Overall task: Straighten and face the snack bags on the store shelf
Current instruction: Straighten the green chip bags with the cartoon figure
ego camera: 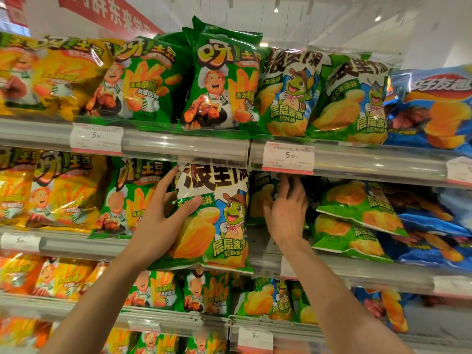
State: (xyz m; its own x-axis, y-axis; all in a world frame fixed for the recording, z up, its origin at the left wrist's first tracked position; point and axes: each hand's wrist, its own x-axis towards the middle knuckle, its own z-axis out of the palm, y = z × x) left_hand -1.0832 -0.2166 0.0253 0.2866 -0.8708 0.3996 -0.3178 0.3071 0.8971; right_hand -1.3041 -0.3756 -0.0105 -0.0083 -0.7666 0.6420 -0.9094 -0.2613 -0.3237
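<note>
My left hand (163,221) grips the left edge of a green and white chip bag with a frog cartoon (217,221), held upright in front of the second shelf (357,269). My right hand (286,215) reaches into the gap to the right of that bag, fingers spread and touching another frog bag (260,198) standing further back. To the right, two frog bags (357,218) lie flat, stacked and tilted.
Green chef bags (130,198) and yellow bags (58,190) stand left on the same shelf. Blue bags (434,226) lie at the right. The top shelf (184,144) holds upright rows with price tags (288,157). Lower shelves hold more bags.
</note>
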